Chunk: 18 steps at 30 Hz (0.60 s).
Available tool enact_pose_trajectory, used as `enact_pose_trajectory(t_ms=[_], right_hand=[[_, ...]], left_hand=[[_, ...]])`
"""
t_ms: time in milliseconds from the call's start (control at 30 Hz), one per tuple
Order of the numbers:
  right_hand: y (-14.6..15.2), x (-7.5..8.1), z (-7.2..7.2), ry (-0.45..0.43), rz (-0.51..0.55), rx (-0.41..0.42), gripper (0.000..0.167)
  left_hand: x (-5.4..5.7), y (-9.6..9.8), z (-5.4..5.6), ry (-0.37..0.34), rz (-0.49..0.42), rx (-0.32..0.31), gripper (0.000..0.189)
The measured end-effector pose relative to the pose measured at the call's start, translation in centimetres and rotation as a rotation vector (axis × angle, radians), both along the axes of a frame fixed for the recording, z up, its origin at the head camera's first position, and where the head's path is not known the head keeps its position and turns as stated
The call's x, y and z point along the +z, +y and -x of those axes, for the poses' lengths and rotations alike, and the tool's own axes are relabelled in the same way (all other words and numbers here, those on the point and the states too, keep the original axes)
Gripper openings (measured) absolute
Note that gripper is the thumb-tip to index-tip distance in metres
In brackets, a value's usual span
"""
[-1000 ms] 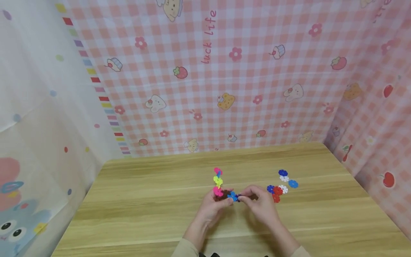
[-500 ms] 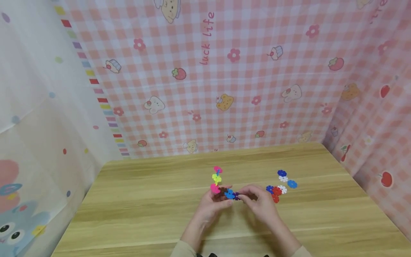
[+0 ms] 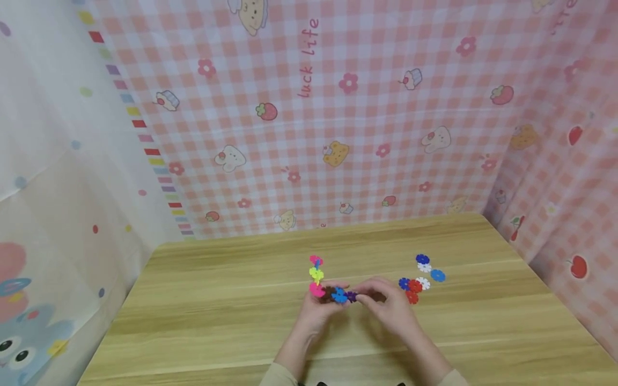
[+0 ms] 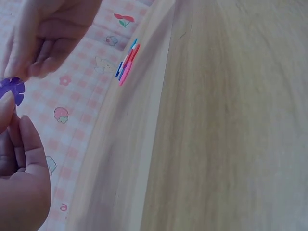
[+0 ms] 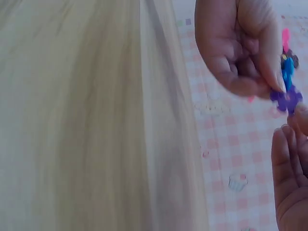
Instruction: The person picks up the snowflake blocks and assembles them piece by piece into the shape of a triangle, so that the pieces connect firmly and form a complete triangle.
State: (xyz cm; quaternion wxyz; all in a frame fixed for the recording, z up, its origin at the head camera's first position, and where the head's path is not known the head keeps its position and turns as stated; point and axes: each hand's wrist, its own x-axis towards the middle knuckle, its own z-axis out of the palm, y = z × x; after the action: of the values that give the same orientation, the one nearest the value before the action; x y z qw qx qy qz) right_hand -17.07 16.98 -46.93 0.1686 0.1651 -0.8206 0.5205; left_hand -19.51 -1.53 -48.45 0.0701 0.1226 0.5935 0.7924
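Note:
A chain of notched, flower-shaped plastic discs is held above the table between both hands. My left hand grips it near the brown disc and the blue disc. From there, a pink disc, a yellow disc and another pink disc rise in a column, with a thin blue piece between the upper two. At the chain's right end, my right hand pinches a purple disc. Both wrist views show fingertips meeting at this purple disc; its joint with the blue one is partly hidden.
Loose discs lie to the right of my right hand: dark blue, white, light blue and red among them, some overlapping. Behind the wooden table hangs a pink checked cloth, which continues along the right side.
The chain's upright part has shifted left and tilted a little with my left hand. More of the purple disc shows than one second ago. My right hand keeps its pinch; the loose discs lie unmoved.

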Motion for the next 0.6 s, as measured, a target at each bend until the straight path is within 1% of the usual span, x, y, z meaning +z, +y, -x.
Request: enact_pose_trajectory(t_ms=[100,167,267,433,500,600], right_hand=[[1.3,-0.7,0.3,0.0,-0.017,-0.015,0.019],[2.5,-1.1,0.5,-0.02,-0.032,-0.029,0.02],[4.4,-1.4,0.9,-0.086,-0.067,-0.055,0.02],[7.0,-1.5,1.2,-0.221,-0.128,-0.092,0.023],[7.7,-1.6,1.2,-0.26,-0.148,-0.113,0.025],[8.4,-1.7,1.3,-0.279,-0.183,-0.139,0.027]], left_hand=[[0.0,-0.3,0.0,-0.026,0.024,0.024,0.042],[0.0,-0.4,0.1,-0.041,0.029,0.03,0.041],[0.1,-0.4,0.0,-0.069,0.013,0.038,0.04],[0.3,-0.4,0.0,-0.086,-0.008,0.055,0.039],[0.3,-0.4,0.0,-0.092,-0.005,0.059,0.039],[0.3,-0.4,0.1,-0.093,0.0,0.056,0.04]])
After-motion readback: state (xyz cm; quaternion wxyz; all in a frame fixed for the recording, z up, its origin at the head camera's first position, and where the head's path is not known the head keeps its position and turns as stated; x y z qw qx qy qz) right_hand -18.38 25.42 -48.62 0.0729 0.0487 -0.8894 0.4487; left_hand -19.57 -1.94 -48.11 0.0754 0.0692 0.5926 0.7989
